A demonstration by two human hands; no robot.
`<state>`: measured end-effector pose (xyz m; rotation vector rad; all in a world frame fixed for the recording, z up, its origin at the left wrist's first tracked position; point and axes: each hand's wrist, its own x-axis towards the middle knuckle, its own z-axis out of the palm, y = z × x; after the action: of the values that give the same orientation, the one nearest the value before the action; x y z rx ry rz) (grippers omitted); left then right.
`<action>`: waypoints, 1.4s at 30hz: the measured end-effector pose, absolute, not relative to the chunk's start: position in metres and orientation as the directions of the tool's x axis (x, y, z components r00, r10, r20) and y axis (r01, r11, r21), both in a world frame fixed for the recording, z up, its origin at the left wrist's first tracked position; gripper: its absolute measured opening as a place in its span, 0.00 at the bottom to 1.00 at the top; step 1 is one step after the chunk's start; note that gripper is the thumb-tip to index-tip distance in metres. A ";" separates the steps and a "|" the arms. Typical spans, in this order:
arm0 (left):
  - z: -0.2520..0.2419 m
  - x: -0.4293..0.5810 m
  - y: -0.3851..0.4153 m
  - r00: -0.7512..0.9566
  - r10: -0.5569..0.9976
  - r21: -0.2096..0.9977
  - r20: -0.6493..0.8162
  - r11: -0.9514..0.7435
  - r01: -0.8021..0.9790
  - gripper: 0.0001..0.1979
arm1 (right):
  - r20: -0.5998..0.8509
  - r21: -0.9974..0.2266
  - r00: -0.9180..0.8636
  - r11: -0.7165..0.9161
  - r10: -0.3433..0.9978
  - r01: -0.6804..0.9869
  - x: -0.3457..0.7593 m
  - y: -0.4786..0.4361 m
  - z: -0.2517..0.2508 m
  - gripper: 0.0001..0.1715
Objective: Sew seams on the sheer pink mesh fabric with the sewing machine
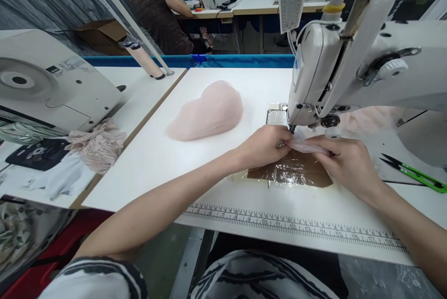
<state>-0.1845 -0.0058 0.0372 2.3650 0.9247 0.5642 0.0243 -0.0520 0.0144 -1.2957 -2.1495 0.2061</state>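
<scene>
Both hands grip a small piece of sheer pale pink fabric (307,146) just in front of the needle area of a white sewing machine (310,71). My left hand (267,147) pinches its left end, close beside the presser foot. At the other end, my right hand (344,159) holds the fabric between thumb and fingers. Beneath the hands lies a brown patch (296,171) under shiny clear tape. Another sheer pink fabric piece (213,115), rounded and curved, rests flat on the white table (150,168) to the left.
Green-handled thread snips (419,173) lie at the right. A printed ruler (279,224) runs along the front edge. On the left table are another machine (52,80), a thread cone (145,60) and bunched pink fabric (99,145). A person (157,10) sits working beyond the blue edge.
</scene>
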 end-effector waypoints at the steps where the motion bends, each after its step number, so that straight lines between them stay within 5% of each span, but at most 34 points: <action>1: 0.036 -0.184 -0.006 0.675 0.716 0.616 0.177 -0.615 0.492 0.08 | 0.433 -0.423 -0.332 0.514 0.838 0.746 0.024 -0.052 0.014 0.14; 7: 0.026 -0.184 -0.011 0.670 0.723 0.703 0.169 -0.564 0.432 0.04 | 0.413 -0.431 -0.323 0.495 0.852 0.755 0.016 -0.050 0.013 0.12; 12: 0.019 -0.189 -0.018 0.695 0.685 0.701 0.218 -0.605 0.377 0.16 | 0.338 -0.439 -0.323 0.452 0.884 0.777 0.014 -0.053 0.017 0.11; 14: 0.014 -0.192 -0.023 0.707 0.638 0.574 0.305 -0.716 0.398 0.16 | 0.332 -0.376 -0.391 0.501 0.858 0.780 0.015 -0.056 0.019 0.11; 19: 0.004 -0.196 -0.039 0.761 0.391 -0.015 0.518 -0.885 0.465 0.09 | 0.405 -0.047 -0.617 0.689 0.675 0.723 0.015 -0.064 0.021 0.10; 22: 0.005 -0.198 -0.048 0.794 0.359 -0.164 0.490 -0.857 0.489 0.08 | 0.425 0.018 -0.655 0.717 0.625 0.696 0.012 -0.067 0.020 0.12; 42: 0.003 -0.200 -0.038 0.778 0.503 -0.078 0.375 -0.820 0.568 0.15 | 0.463 0.075 -0.649 0.702 0.604 0.708 0.011 -0.059 0.009 0.12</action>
<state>-0.2004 -0.0382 0.0030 3.1377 0.9541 0.5732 0.0114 -0.0589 0.0087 -1.0165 -2.5048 -0.3501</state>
